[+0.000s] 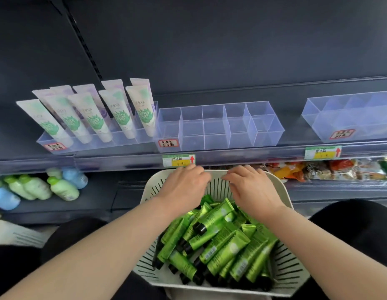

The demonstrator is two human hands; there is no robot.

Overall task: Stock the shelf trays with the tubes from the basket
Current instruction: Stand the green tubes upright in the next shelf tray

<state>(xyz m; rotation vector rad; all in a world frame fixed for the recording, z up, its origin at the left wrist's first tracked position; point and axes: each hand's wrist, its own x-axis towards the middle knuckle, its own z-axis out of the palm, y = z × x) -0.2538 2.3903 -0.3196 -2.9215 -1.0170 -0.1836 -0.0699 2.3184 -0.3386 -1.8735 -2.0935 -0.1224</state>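
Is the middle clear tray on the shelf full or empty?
Empty: the middle tray shows only clear dividers; the green tubes lie in the basket.

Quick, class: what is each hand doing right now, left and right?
Left hand: fingers curled over the far rim of the basket, holding none of the tubes.
Right hand: also curled over that rim, no tube held.
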